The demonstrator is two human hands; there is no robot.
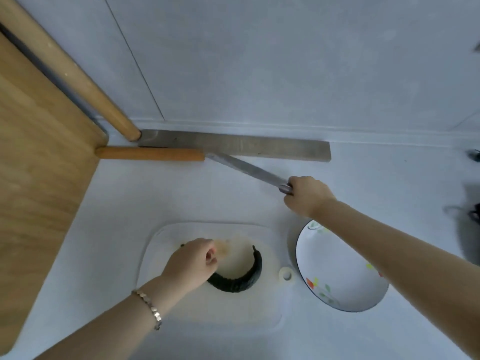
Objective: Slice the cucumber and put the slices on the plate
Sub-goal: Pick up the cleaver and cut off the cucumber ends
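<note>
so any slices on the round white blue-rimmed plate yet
No, the round white blue-rimmed plate shows only painted flowers, and the curved dark green cucumber lies on the white cutting board.

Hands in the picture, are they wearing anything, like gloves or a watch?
No gloves and no watch. Both arms are bare, with no sleeves in view. The left hand has a bracelet round its wrist, made of small blocky silver-coloured beads in a row. The right hand and its wrist wear nothing. I can see no rings on either hand.
</note>
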